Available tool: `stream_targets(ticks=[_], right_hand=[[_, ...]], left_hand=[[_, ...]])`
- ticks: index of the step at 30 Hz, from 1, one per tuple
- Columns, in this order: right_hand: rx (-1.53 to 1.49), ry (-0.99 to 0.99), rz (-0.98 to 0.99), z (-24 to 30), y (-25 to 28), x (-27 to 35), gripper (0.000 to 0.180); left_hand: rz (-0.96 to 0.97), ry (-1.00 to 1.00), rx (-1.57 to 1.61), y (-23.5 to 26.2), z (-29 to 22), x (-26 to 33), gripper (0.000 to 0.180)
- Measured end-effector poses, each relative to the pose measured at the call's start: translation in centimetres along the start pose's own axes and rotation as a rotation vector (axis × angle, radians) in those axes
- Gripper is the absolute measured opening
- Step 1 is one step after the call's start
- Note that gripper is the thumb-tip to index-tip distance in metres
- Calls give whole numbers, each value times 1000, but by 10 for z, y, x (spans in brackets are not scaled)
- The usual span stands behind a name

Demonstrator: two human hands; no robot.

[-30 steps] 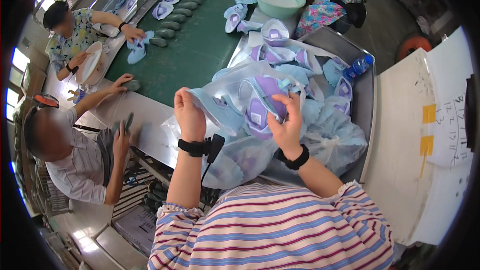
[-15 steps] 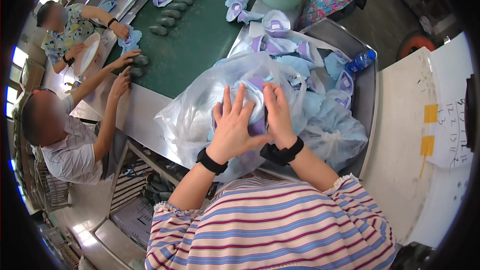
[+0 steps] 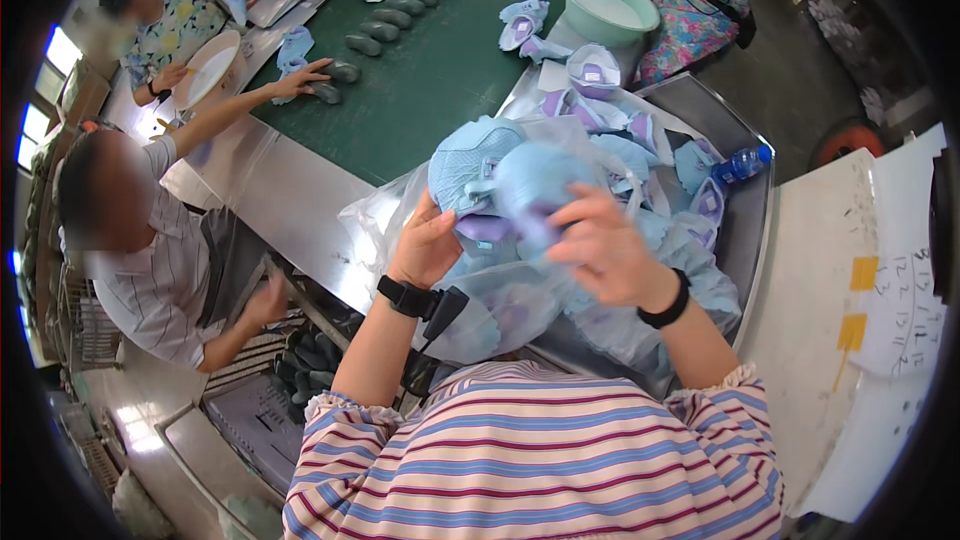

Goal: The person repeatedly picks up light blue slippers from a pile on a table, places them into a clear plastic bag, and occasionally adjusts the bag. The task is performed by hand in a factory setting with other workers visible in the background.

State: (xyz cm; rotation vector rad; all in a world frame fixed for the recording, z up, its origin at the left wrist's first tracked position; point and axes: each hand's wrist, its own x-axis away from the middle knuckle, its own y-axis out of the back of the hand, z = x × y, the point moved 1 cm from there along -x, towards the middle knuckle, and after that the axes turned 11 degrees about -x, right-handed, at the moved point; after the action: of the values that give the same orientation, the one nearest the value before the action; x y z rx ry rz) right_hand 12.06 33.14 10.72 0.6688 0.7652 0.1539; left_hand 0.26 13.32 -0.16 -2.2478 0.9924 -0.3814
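Head view shows a change: both hands were flat on the plastic bag (image 3: 400, 210) before. Now the left hand (image 3: 428, 245) and right hand (image 3: 600, 250) lift light-blue shoe uppers (image 3: 510, 175) above it, fingers closed around them.

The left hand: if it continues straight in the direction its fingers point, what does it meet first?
Probably the light blue shoe upper that the left hand already touches, inside the clear plastic bag; depth is unclear.

We are holding a shoe upper (image 3: 515, 180) between our left hand (image 3: 425, 248) and right hand (image 3: 600, 250), above a plastic bag (image 3: 500, 310) lying in a metal tray (image 3: 745, 230); a conveyor belt (image 3: 420, 90) is lying behind-left, a basin (image 3: 610, 5) beyond.
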Motion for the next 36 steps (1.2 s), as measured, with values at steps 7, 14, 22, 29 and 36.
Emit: stream_targets(ticks=[7, 14, 22, 29, 36], right_hand=[[124, -15, 87, -9, -14, 11, 19], [584, 133, -116, 5, 8, 44, 32], [616, -366, -566, -7, 57, 109, 29], [526, -517, -990, -13, 56, 134, 36], [370, -519, -1094, -7, 73, 141, 34]], left_hand=[[-21, 87, 130, -16, 1, 0, 61], [-96, -204, -164, -2, -19, -53, 43], [-53, -274, -1325, -75, -42, -186, 48], [227, -189, -1698, -99, 54, -278, 54], [212, -50, -897, -95, 27, -255, 46]])
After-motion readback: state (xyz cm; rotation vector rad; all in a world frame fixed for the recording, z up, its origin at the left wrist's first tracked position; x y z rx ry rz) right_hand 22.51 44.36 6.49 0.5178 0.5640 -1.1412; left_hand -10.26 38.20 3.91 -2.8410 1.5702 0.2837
